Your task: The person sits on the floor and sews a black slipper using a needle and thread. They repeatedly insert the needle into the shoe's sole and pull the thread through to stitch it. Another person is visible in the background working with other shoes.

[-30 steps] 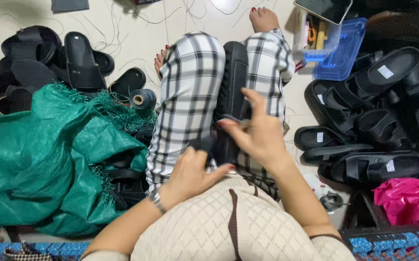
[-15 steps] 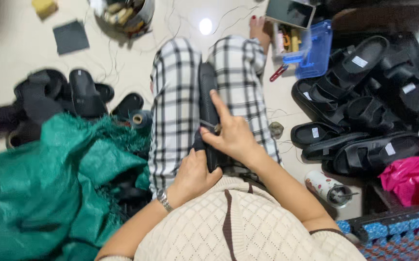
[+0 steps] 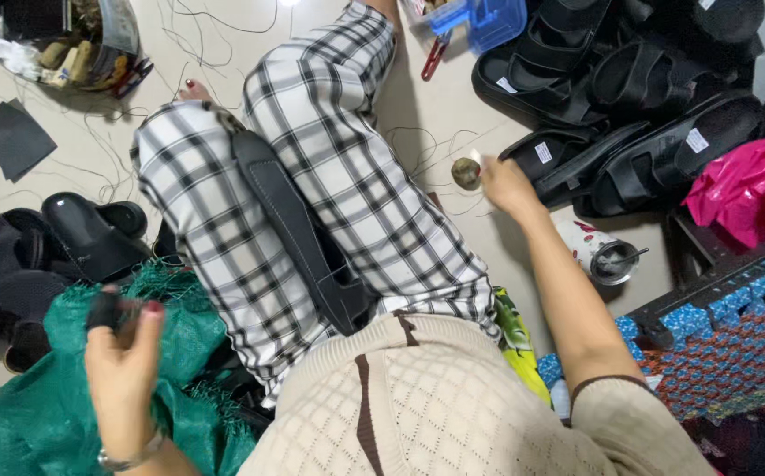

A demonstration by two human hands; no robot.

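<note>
Looking down from the head camera, the view shows a person sitting on the floor [image 3: 29,62] in checked trousers, with a long black sandal sole [image 3: 298,234] lying lengthwise in the trough between the thighs, its near end tucked against the cream sweater. Neither hand touches it. The left hand [image 3: 122,366] is raised over a green mesh sack [image 3: 56,405], its fingers [image 3: 149,317] pinched around a small dark piece [image 3: 103,308]; what the piece is cannot be told. The right hand [image 3: 504,183] is stretched out to the floor, its fingers closed on a small round brownish object [image 3: 465,173], just beside a heap of black sandals [image 3: 629,97]. A pink bag [image 3: 753,189] lies further right.

Judging by its matte, faintly stitched surface and the way it follows the leg, the sole looks light, flexible along its length and not slippery; gripping it by both edges near the middle should keep it from sagging or sliding off the lap.
</note>
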